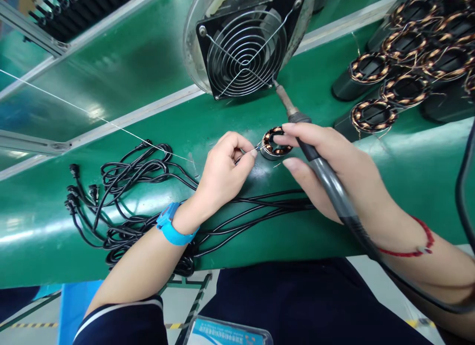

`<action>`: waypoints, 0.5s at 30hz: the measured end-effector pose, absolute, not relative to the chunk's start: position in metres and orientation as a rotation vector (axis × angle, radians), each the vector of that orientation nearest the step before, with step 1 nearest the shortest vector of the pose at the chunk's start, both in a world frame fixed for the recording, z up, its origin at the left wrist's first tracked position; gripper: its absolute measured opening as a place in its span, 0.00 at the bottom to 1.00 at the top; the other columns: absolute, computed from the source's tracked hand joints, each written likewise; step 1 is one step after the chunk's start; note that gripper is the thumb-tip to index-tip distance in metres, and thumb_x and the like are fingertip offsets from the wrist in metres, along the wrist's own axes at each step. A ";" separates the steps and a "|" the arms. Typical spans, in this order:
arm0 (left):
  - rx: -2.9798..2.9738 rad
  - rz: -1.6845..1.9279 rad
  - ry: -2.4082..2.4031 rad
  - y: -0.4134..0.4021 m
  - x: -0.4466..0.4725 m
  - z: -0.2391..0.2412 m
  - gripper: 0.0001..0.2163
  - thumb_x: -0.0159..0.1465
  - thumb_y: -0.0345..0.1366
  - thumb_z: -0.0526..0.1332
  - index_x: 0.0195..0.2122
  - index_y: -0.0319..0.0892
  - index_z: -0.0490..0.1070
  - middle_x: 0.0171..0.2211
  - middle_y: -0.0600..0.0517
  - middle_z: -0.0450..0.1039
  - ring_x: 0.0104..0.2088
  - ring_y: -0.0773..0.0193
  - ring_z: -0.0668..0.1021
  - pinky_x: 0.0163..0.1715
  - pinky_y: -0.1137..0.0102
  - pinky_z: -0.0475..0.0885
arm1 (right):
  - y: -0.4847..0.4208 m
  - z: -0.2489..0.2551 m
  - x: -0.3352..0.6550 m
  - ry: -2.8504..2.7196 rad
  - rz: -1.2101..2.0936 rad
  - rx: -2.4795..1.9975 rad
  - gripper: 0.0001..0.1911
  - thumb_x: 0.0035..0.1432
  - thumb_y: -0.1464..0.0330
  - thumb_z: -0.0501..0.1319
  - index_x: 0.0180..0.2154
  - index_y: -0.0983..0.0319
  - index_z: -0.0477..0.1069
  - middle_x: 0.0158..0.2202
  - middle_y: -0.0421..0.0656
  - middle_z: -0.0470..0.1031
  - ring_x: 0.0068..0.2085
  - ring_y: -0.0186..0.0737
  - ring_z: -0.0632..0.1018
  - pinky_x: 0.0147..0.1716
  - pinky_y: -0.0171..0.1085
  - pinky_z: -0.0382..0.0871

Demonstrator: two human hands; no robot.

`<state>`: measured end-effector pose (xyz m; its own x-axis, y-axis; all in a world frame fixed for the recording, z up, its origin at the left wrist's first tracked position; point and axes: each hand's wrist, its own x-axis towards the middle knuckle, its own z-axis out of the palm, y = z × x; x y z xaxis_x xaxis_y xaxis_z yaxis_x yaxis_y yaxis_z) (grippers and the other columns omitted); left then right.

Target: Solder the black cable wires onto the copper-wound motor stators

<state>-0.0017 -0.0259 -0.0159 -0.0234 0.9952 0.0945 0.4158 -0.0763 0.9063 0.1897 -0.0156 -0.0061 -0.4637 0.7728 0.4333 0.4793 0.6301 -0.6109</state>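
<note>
Pinched thin wires (257, 148) in left hand (224, 168) at nine o'clock of copper-wound stator (273, 155), gripped soldering iron (330, 182) in right hand (347, 162)

A bright blue wristband (171, 229) shows on the left, a red bracelet (428, 237) on the right, with a white-striped navy sleeve (122, 324) and clear-cased badge (228, 331).

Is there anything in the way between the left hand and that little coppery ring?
Nothing that I can see. The left hand pinches thin wires right beside the copper-wound ring. The soldering iron in the right hand is on the ring's other side, not between them.
</note>
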 end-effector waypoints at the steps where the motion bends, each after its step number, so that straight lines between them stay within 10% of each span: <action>1: 1.566 1.072 1.511 -0.026 -0.002 -0.016 0.07 0.59 0.24 0.61 0.28 0.41 0.67 0.27 0.57 0.65 0.23 0.73 0.66 0.24 0.74 0.61 | -0.015 -0.010 0.189 -2.142 0.526 -0.962 0.24 0.64 0.69 0.59 0.60 0.56 0.62 0.53 0.44 0.76 0.54 0.47 0.76 0.53 0.49 0.73; 15: 1.323 0.993 1.459 -0.025 -0.001 -0.004 0.04 0.58 0.29 0.63 0.27 0.40 0.69 0.22 0.57 0.65 0.21 0.74 0.65 0.21 0.75 0.59 | -0.017 -0.015 0.180 -2.094 0.452 -1.099 0.20 0.62 0.71 0.59 0.56 0.57 0.63 0.39 0.40 0.79 0.43 0.46 0.78 0.42 0.47 0.71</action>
